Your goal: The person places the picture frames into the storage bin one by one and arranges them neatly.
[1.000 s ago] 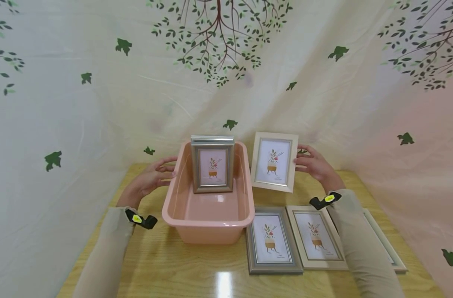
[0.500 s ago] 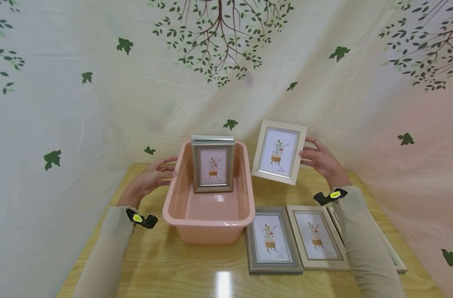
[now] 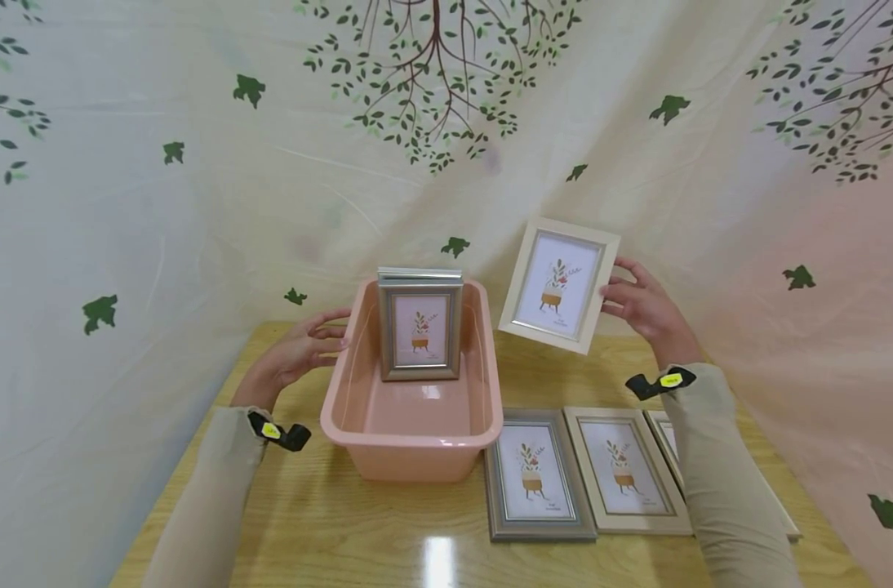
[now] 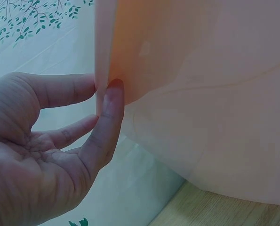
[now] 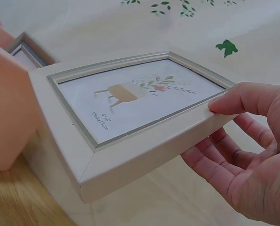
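My right hand grips a cream picture frame by its right edge. In the right wrist view the thumb lies on the front of the frame, with fingers behind it. The frame is tilted and held up beside the pink plastic basin. At the basin's left side, my left hand pinches the rim; in the left wrist view thumb and fingers are on both sides of the basin's edge. A grey-brown picture frame leans upright inside the basin, with silvery frame edges showing behind it.
On the wooden table a grey picture frame and a cream picture frame lie flat, right of the basin. More frames are partly hidden under the right sleeve. A leaf-printed cloth hangs behind.
My right hand has moved up and to the right with the cream picture frame, which has tilted a little more. The left hand and the basin have stayed in place.
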Available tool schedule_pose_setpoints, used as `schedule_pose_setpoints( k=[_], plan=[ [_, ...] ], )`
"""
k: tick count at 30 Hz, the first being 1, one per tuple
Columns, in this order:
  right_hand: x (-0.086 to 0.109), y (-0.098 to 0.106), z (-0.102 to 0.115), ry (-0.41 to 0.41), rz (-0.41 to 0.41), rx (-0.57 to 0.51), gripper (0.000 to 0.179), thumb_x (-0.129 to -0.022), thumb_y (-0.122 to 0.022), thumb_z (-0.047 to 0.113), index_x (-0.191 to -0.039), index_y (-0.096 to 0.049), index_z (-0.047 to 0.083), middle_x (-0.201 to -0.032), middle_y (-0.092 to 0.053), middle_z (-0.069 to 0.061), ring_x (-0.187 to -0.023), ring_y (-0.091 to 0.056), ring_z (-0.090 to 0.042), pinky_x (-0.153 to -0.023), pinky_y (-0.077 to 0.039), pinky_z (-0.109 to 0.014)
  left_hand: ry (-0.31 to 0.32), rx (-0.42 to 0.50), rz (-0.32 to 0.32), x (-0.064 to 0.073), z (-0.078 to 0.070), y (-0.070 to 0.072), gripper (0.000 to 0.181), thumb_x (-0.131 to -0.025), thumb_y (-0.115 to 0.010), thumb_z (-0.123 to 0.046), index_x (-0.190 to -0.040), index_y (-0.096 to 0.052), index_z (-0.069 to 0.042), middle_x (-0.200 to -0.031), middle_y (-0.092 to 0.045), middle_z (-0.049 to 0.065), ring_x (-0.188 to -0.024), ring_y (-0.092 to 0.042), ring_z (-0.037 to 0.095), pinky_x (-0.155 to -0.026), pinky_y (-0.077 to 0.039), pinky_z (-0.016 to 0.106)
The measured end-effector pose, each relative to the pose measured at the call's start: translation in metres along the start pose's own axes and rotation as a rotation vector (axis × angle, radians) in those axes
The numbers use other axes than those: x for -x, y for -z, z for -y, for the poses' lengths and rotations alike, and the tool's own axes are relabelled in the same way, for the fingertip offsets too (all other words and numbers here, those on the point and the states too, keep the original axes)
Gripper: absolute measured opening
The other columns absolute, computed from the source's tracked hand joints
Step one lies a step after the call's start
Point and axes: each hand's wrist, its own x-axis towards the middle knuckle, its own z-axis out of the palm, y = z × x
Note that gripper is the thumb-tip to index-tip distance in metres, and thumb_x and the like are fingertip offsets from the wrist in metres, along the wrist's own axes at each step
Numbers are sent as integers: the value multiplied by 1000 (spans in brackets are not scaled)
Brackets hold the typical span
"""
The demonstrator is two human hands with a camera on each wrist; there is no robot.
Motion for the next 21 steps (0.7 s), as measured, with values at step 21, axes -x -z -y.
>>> schedule_pose_setpoints(
  k=[21],
  plan=[
    [-3,-61,21,111,64,21,49,-100,-50,-10,-142,-42,15,-118,-69,-3,-103,-69,-17,-81,-62,-31,13,-4,-6,-2,1,1,71,-103,-59,-10,-163,-20,-10,-153,-36,29,-105,-63,4,-89,-57,24]
  ],
)
